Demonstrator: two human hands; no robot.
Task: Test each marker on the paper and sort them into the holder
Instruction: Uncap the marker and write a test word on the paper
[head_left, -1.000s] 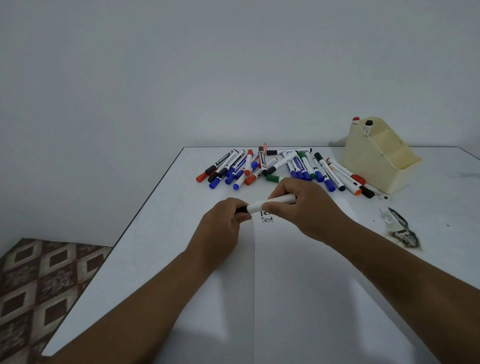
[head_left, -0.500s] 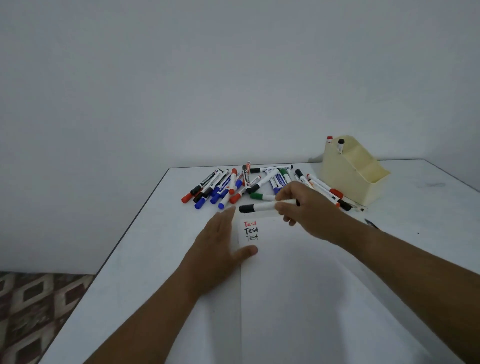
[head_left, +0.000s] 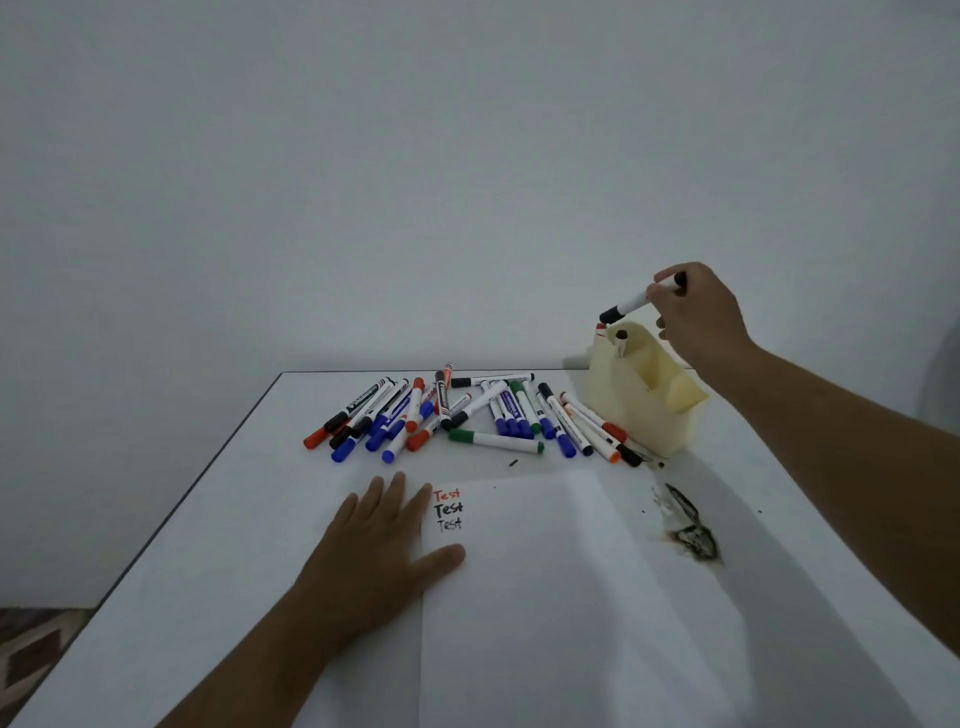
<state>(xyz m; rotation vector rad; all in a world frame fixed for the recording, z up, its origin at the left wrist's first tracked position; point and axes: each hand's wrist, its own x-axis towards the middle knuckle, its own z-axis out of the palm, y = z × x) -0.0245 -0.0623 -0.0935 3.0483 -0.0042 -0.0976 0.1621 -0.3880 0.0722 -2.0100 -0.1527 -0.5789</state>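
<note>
The left hand (head_left: 382, 543) lies flat with fingers spread on the paper (head_left: 561, 597), likely to keep the sheet from sliding, just beside three lines reading "Test" (head_left: 448, 509). Behind it the untested markers (head_left: 467, 413) lie heaped on the white table (head_left: 208, 519), and to the right the right hand (head_left: 696, 312) pinches a capped black marker (head_left: 626, 305), cap down, just above the cream holder (head_left: 641, 400), seemingly to drop it beside the two already standing there; a plain grey wall (head_left: 415, 156) closes the room

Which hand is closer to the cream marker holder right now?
Right. The right hand hovers just above the holder, gripping a black marker. The left hand lies flat on the paper, far nearer the person.
</note>
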